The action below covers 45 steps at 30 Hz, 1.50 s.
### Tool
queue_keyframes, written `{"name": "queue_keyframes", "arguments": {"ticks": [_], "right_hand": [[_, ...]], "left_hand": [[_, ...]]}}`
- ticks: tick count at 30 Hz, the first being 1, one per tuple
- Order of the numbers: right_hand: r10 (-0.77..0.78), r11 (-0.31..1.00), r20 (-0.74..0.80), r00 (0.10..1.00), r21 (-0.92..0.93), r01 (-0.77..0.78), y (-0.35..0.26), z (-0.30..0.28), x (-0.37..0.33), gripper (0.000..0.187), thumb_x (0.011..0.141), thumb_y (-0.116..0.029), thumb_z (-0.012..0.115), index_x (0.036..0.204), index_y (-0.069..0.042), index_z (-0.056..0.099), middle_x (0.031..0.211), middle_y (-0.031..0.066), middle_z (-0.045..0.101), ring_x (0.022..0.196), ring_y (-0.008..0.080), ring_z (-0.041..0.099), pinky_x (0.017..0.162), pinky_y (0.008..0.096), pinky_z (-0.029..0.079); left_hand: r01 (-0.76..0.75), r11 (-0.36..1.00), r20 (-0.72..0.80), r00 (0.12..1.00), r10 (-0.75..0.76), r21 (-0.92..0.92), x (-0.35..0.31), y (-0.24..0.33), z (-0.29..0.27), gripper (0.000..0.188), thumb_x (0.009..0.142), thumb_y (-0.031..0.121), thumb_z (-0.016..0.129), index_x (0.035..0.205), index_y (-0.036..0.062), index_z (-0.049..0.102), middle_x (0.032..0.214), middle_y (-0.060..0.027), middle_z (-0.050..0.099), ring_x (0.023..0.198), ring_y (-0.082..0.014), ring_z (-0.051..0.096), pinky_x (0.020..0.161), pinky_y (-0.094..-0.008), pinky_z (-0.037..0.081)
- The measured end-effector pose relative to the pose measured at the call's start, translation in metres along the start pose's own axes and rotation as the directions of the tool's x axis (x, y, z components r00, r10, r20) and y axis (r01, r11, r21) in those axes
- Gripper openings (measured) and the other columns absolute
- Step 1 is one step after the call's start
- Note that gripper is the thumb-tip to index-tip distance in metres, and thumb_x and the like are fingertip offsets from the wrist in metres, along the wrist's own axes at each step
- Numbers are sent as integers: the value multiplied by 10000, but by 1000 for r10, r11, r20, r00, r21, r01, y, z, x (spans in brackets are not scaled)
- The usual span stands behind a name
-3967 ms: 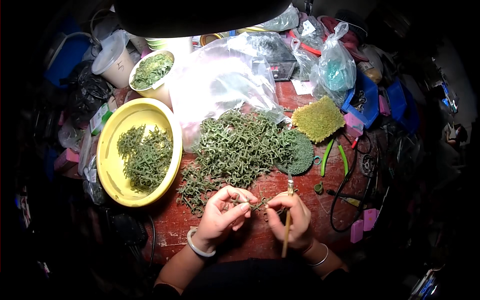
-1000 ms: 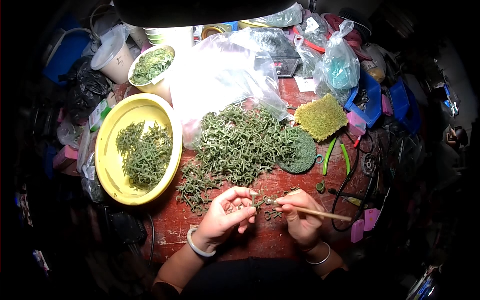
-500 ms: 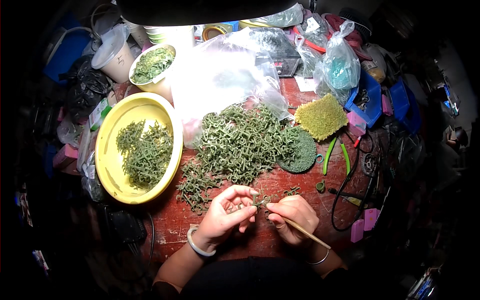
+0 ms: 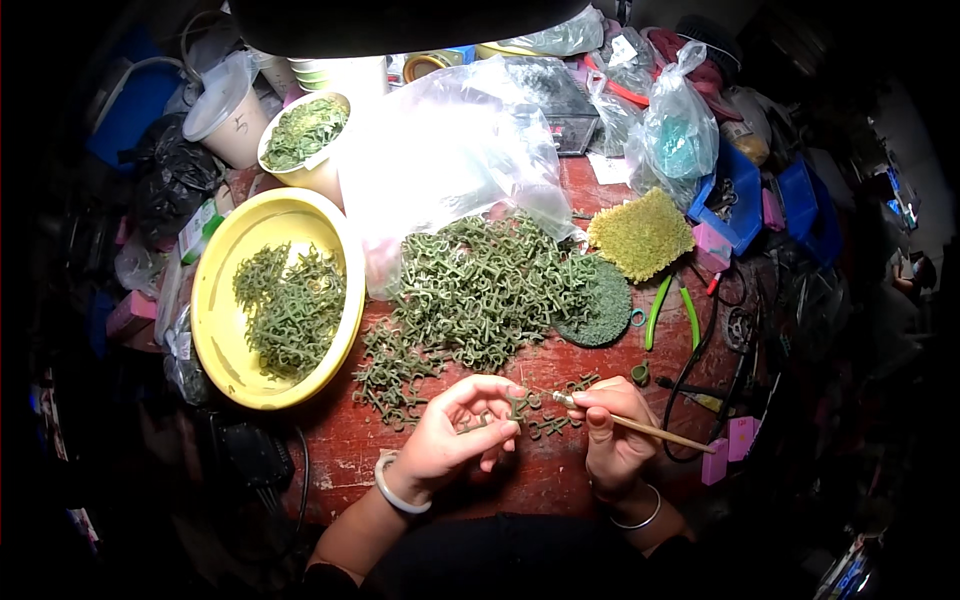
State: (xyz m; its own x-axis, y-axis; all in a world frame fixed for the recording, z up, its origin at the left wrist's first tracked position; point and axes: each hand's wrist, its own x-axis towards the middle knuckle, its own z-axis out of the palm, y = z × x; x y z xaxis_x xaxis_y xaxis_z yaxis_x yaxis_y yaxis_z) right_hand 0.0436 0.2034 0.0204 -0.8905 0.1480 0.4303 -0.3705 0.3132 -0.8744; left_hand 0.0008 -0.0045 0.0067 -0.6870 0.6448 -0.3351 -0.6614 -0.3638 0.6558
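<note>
My left hand [image 4: 455, 430] pinches a small green curled piece [image 4: 518, 408] between thumb and fingertips; one or more similar pieces seem tucked in the curled fingers. To its right, my right hand [image 4: 622, 430] grips a slim wooden-handled tool [image 4: 665, 434] like a pen. The tool's metal end points left at the piece, with a gap between them; its fine tip is too small to make out. Several loose green pieces [image 4: 555, 425] lie on the table between the hands. Beyond them rises a big pile of such green curled pieces [image 4: 480, 290].
A yellow basin [image 4: 205, 300] with more green pieces stands left. Clear plastic sheeting [image 4: 460, 140] lies behind the pile. On the right are a yellow-green bristly pad [image 4: 640, 235], a dark green round pad [image 4: 605, 305], green-handled pliers [image 4: 657, 315], a black cable [image 4: 690, 375] and pink blocks [image 4: 714, 462].
My right hand has drawn back to the right with the wooden-handled tool, away from the green piece. My left hand stays nearly in place, still holding the piece.
</note>
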Motion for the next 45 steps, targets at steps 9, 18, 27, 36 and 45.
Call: {"name": "queue_keyframes", "arguments": {"ticks": [9,18,27,36,45], "right_hand": [[98,987,26,995,125,-101,1,2,2,122,959,-84,657,994,31,675,860,116,675,746,176,636,665,274,508],[25,1000,11,1000,-13,-24,0,1,1,157,952,-126,678,984,28,676,873,122,684,742,186,629,659,286,504],[17,999,-11,1000,32,-17,2,1,0,141,965,-112,656,982,27,667,865,117,680,726,183,629,648,283,503],[138,990,-154,978,47,-133,1,6,0,206,1009,-150,593,928,30,653,838,101,643,707,134,594,627,238,484],[-106,994,222,969,26,103,-3,-2,5,138,894,-108,734,967,6,710,800,90,675,688,225,629,626,325,507]], "left_hand": [[64,994,44,997,-60,-92,1,2,-2,405,950,15,633,1334,9,504,933,-56,622,805,-104,636,541,-191,485],[76,994,6,997,-76,-75,1,1,-1,418,943,8,627,1339,-3,494,918,-79,626,771,-120,625,511,-189,457],[67,995,18,998,-65,-71,1,0,-1,406,943,3,625,1329,-8,502,918,-78,629,768,-119,629,512,-187,457],[52,998,6,999,-52,-21,1,0,-1,390,930,-10,650,1300,13,529,921,-41,626,746,-85,623,543,-189,479],[-6,995,-95,995,15,102,0,0,4,348,907,-2,689,1223,33,546,862,3,619,629,-29,556,534,-171,467]]}}
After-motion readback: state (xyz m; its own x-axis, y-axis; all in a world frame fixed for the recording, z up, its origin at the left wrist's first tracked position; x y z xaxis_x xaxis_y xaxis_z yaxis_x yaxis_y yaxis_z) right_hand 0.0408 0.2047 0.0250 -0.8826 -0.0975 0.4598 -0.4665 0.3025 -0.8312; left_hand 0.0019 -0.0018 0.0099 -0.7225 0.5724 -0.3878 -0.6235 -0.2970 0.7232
